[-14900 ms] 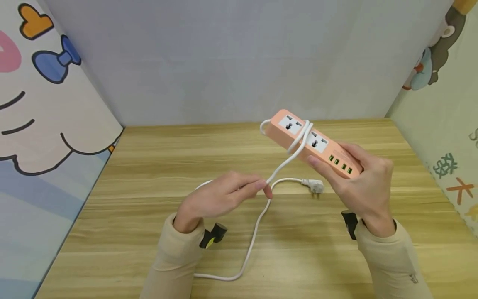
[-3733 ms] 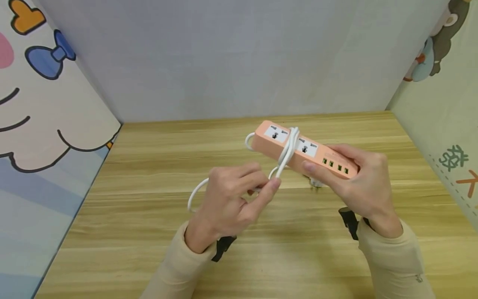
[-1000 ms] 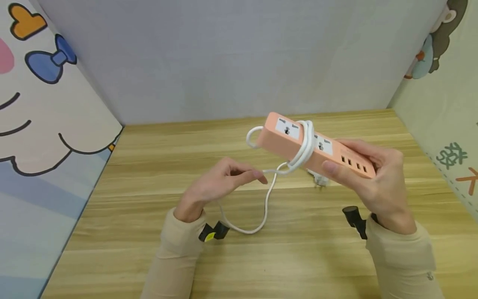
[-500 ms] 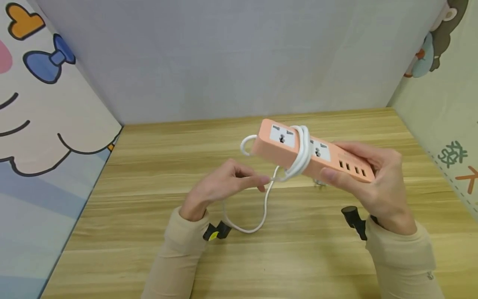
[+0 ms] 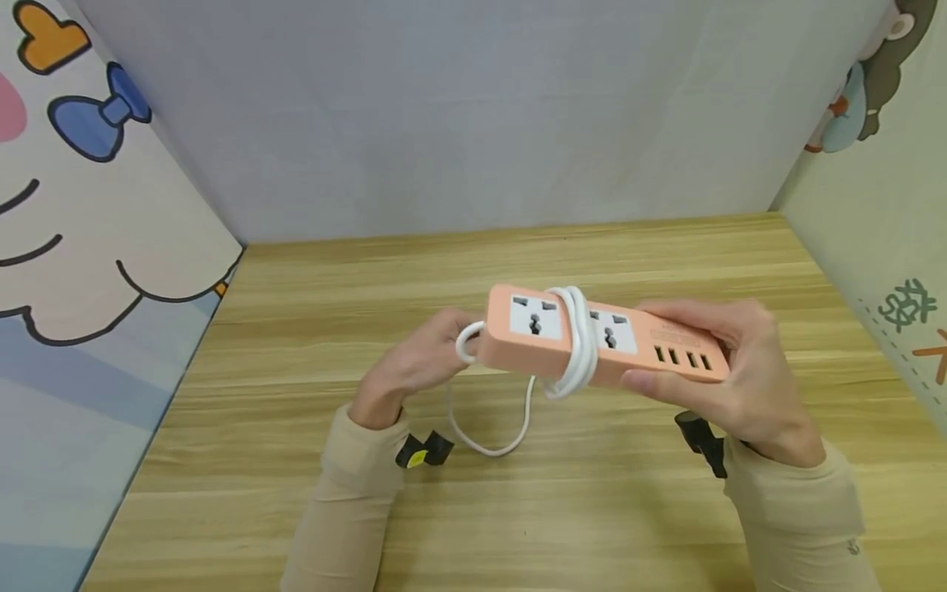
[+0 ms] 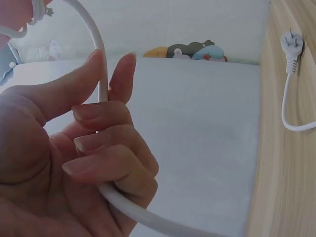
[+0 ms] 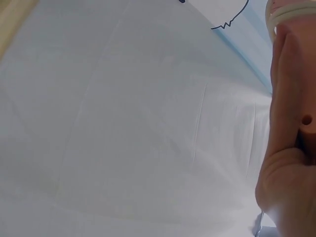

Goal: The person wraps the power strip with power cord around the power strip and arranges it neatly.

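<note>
Print on the power strip (image 5: 621,329): too small to read. Right wall (image 5: 836,222): green Chinese character (image 5: 908,304). The right hand (image 5: 747,378) grips the strip above the table (image 5: 333,329); the left hand (image 5: 414,358), partly masked by it, pinches the white cord (image 6: 145,219).

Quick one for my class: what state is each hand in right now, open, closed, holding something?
Left hand: closed, pinching the white cord.
Right hand: closed, gripping the peach power strip by one end.
</note>
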Demonstrator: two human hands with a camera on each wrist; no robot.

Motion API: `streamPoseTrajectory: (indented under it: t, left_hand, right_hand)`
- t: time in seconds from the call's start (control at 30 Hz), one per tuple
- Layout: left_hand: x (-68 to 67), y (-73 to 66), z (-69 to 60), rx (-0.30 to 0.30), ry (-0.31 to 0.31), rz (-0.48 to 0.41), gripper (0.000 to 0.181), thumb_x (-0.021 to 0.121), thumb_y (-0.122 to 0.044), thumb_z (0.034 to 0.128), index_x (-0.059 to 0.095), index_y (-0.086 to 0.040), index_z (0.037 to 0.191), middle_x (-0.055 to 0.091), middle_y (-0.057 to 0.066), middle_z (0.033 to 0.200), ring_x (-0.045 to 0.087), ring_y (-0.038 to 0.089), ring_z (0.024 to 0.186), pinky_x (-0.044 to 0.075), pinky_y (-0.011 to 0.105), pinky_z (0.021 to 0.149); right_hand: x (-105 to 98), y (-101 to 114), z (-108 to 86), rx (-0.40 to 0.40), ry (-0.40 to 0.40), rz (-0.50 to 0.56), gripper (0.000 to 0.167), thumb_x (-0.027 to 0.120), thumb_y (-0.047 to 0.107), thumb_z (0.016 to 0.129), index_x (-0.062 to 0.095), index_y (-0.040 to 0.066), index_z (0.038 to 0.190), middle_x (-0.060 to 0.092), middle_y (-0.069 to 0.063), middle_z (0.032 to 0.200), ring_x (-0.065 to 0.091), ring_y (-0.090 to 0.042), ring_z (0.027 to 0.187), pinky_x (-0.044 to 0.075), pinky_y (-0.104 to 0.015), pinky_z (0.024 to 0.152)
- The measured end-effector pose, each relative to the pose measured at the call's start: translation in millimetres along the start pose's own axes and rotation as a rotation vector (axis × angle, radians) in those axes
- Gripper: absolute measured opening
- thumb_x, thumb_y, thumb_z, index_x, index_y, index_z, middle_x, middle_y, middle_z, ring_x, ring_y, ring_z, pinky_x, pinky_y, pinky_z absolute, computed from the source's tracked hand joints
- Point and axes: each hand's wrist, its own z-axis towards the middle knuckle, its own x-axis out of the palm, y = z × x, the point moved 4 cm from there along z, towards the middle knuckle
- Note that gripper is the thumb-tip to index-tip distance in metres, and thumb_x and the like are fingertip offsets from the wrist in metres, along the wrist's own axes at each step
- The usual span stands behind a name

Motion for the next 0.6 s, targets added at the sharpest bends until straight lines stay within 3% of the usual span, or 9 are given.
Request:
streamPoseTrajectory:
  t: [0.1, 0.17, 0.3, 0.43, 0.6]
  left_hand:
    - [-1.3, 1.1, 0.2, -0.026, -0.044, -0.003, 0.02, 0.06, -0.01, 0.0999, 0.073, 0.003, 0.108, 0.065, 0.006, 0.087, 0.051, 0.015, 0.078, 0.045, 0.027, 0.07]
    - [-1.5, 1.9, 1.5, -0.059, -0.088, -0.007, 0.015, 0.063, -0.01, 0.0971, 0.073, 0.001, 0.098, 0.069, 0.006, 0.088, 0.054, 0.015, 0.079, 0.046, 0.026, 0.071]
    - [-3.8, 5.1, 3.8, -0.105, -0.215, -0.009, 0.012, 0.069, -0.008, 0.0876, 0.066, -0.004, 0.077, 0.059, 0.0, 0.071, 0.047, 0.013, 0.068, 0.04, 0.023, 0.064]
    - [-8.1, 6.8, 3.7, -0.102, -0.331, 0.011, 0.016, 0.07, -0.01, 0.084, 0.064, -0.007, 0.07, 0.046, -0.003, 0.062, 0.037, 0.013, 0.059, 0.032, 0.024, 0.059]
    - [-8.9, 3.3, 3.7, -0.076, -0.366, -0.009, 0.021, 0.078, -0.016, 0.0854, 0.065, -0.007, 0.071, 0.047, -0.005, 0.06, 0.036, 0.011, 0.058, 0.032, 0.023, 0.058]
  right_hand:
    - [1.1, 0.0, -0.7, -0.019, 0.025, 0.018, 0.046, 0.078, -0.021, 0.06, 0.073, -0.01, 0.104, 0.078, -0.009, 0.088, 0.061, -0.01, 0.058, 0.046, -0.021, 0.053]
    - [0.8, 0.5, -1.7, -0.033, 0.043, 0.044, 0.047, 0.078, -0.022, 0.059, 0.073, -0.011, 0.104, 0.077, -0.01, 0.087, 0.06, -0.01, 0.056, 0.045, -0.023, 0.051]
    - [0.7, 1.5, -3.3, -0.064, 0.099, 0.043, 0.05, 0.079, -0.02, 0.056, 0.073, -0.01, 0.105, 0.078, -0.009, 0.089, 0.062, -0.01, 0.059, 0.046, -0.023, 0.051]
    - [0.0, 2.7, -2.8, -0.085, 0.137, 0.015, 0.053, 0.082, -0.016, 0.056, 0.073, -0.009, 0.108, 0.078, -0.007, 0.09, 0.064, -0.009, 0.06, 0.047, -0.022, 0.052]
    - [-0.2, 5.1, -2.9, -0.031, 0.187, -0.115, 0.054, 0.085, -0.014, 0.059, 0.075, -0.001, 0.11, 0.077, -0.002, 0.087, 0.061, -0.008, 0.06, 0.046, -0.023, 0.053]
